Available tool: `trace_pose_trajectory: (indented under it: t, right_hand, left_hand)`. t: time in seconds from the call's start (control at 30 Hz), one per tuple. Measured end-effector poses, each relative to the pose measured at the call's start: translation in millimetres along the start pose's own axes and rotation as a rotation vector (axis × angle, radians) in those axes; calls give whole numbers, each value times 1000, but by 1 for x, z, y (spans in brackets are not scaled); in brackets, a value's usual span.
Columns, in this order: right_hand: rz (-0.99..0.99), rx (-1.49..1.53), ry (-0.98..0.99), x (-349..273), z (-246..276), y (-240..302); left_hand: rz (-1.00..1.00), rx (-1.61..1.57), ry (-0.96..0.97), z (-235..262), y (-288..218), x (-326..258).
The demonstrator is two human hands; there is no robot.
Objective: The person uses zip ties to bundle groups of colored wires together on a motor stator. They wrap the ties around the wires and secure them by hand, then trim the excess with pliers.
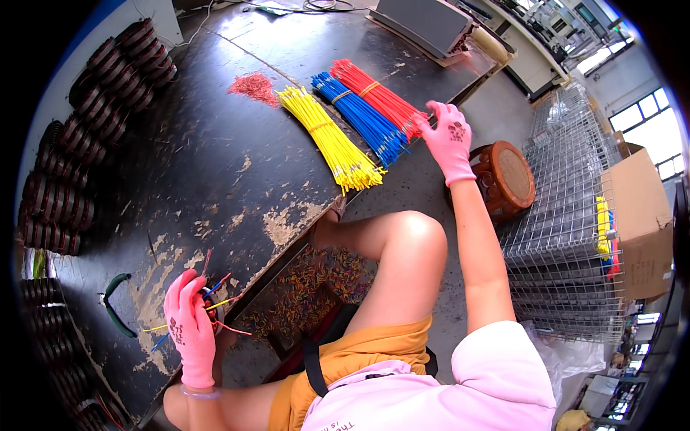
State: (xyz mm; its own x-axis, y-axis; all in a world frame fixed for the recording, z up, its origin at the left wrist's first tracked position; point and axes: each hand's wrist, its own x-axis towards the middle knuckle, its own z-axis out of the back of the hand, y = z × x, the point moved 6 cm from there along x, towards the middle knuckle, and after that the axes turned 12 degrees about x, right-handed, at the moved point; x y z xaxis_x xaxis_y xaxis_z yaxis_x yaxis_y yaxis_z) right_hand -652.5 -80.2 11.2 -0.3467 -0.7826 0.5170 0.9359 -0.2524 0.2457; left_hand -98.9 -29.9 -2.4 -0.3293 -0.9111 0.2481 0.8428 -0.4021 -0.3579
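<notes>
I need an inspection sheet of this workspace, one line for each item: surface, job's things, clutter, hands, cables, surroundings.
Surface: dark worktable, coating worn off in patches near its front edge.
Job's things: red wire bundle, blue wire bundle and yellow wire bundle lie side by side; a few loose wires at the left hand.
Clutter: reddish heap of wire scraps; green-handled pliers; coloured scraps on the floor.
Hands: right hand, pink-gloved, at the red bundle's end; left hand, pink-gloved, holds the loose wires.
Cables: nothing seen apart from the wires.
Surroundings: stacked copper coils at left, wire mesh crate, cardboard box, round wooden stool.
</notes>
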Motion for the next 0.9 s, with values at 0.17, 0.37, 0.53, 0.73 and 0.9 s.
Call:
trace_pose_trajectory:
  t: [0.17,0.37,0.53,0.73,0.9]
  right_hand:
    - [-151,-15,218,20,-33,-3]
    - [-210,82,137,25,-25,-4]
    - [-188,11,170,27,-11,-9]
    - [-424,621,113,-3,28,-45]
    - [-383,277,201,0,30,-34]
  left_hand:
    - [-1,7,3,0,3,-1]
    - [-20,19,-18,3,-1,1]
    - [-41,24,-27,2,0,1]
    - [-54,25,-12,3,1,-1]
    - [-66,34,-17,1,3,-1]
